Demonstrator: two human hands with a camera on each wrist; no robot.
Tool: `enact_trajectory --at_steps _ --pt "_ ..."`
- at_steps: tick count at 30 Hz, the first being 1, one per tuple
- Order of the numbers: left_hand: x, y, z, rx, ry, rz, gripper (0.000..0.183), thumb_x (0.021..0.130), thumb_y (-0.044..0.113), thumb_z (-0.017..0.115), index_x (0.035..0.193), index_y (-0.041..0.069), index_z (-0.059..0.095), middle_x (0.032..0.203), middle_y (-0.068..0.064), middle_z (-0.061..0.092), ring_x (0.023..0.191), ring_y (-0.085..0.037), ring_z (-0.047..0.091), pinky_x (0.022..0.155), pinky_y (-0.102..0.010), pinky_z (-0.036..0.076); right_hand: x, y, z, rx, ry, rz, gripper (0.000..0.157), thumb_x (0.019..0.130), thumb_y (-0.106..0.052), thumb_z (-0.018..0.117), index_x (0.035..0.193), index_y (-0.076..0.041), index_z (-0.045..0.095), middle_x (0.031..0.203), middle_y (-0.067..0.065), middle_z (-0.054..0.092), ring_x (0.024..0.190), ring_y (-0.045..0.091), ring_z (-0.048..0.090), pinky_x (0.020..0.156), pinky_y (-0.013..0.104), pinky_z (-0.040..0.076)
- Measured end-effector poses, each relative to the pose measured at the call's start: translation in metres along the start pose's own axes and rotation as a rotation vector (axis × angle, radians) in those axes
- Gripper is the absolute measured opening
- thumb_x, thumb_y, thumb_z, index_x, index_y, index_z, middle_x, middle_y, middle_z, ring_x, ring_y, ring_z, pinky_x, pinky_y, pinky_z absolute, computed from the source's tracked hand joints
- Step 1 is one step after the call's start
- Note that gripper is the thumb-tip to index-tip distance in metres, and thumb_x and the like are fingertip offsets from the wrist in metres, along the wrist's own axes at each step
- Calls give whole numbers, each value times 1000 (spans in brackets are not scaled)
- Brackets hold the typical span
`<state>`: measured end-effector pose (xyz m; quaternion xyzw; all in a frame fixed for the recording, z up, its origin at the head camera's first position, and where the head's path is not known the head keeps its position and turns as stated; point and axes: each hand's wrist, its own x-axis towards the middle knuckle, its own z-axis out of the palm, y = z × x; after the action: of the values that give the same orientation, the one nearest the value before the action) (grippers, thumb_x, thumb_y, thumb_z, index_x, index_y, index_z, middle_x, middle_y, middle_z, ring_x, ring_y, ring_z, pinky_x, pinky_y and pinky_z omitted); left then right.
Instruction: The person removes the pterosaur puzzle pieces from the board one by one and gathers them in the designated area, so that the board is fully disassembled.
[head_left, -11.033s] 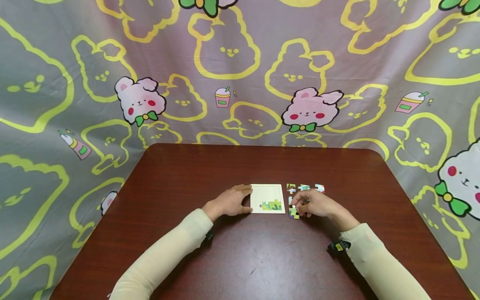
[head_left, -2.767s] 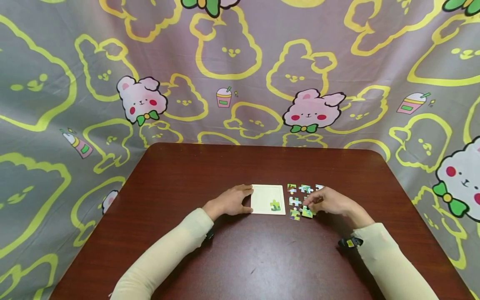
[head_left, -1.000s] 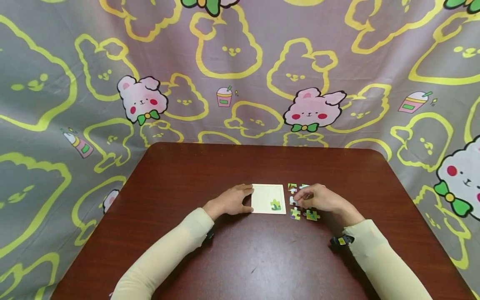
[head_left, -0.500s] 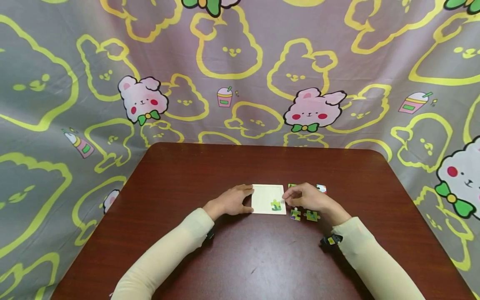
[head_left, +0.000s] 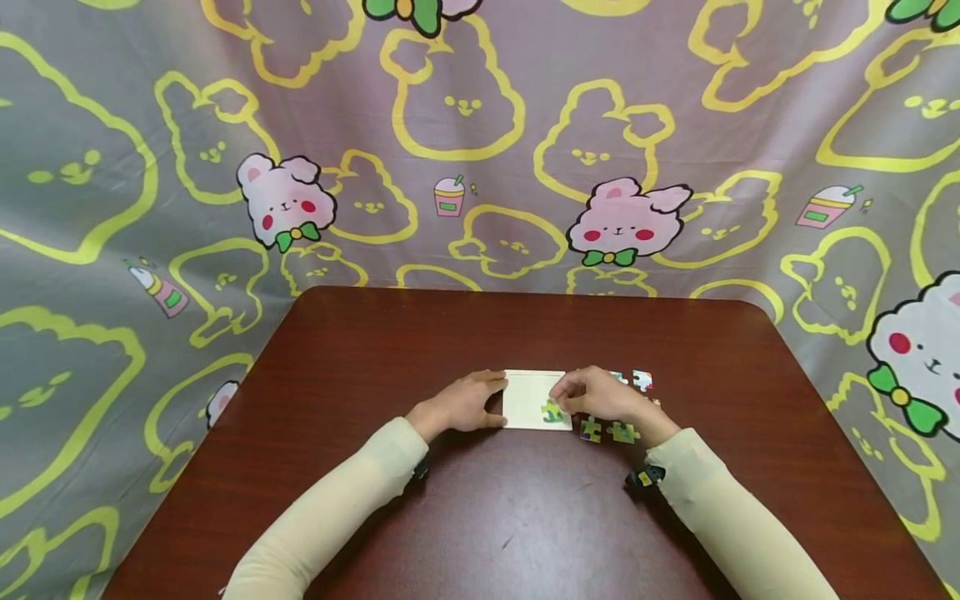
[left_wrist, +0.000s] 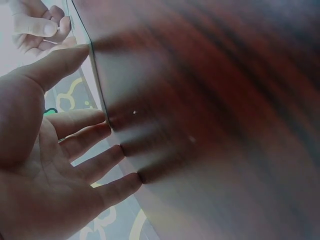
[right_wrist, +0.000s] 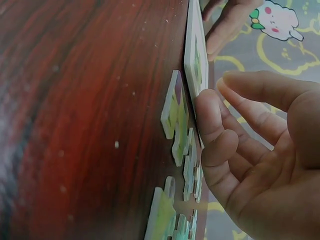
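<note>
A shallow cream puzzle tray [head_left: 521,402] lies flat on the table, one green jigsaw piece [head_left: 551,413] in its front right part. My left hand [head_left: 459,403] touches the tray's left edge, thumb at the near corner and fingers toward the far one. In the left wrist view, the left fingers [left_wrist: 100,165] are spread and nearly straight, tips on the tabletop. My right hand [head_left: 606,395] hovers over the tray's right edge, fingertips close to the green piece. Nothing shows between thumb and loosely bent fingers of the right hand [right_wrist: 260,135] in the right wrist view.
Loose jigsaw pieces lie right of the tray: a green and purple one [head_left: 590,430], a green one [head_left: 623,432], and a white and red one [head_left: 642,380]. Others are partly hidden under the right hand. A patterned curtain [head_left: 480,192] hangs behind the brown table [head_left: 420,333].
Earlier the tray held more pieces; now one shows there. The right hand has let go of a green piece on the table and moved left over the tray. The left hand stays put.
</note>
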<state>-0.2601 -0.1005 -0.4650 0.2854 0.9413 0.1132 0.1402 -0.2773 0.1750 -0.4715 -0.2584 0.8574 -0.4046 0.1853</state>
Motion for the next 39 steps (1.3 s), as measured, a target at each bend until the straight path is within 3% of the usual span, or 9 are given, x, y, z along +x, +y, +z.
enact_trajectory --at_steps 9,24,39 --pt "-1 1 0 1 6 -2 71 93 41 68 150 7 44 161 -9 37 150 -32 33 122 -43 32 -3 -2 2 -29 -4 25 15 91 -7 69 105 -5 74 92 9 75 79 12 64 67 27 52" --pt "1 -1 2 11 9 -4 71 93 41 68 150 7 45 160 -9 38 149 -32 34 121 -43 33 2 -2 9 -86 99 -18 17 84 -3 73 101 -6 76 87 4 73 78 6 62 67 21 50" --pt "1 -1 2 8 17 7 71 93 41 69 149 6 45 160 -11 38 149 -33 35 121 -43 33 1 -5 13 -57 130 -28 14 84 1 73 97 -5 74 82 5 71 75 7 61 65 20 49"
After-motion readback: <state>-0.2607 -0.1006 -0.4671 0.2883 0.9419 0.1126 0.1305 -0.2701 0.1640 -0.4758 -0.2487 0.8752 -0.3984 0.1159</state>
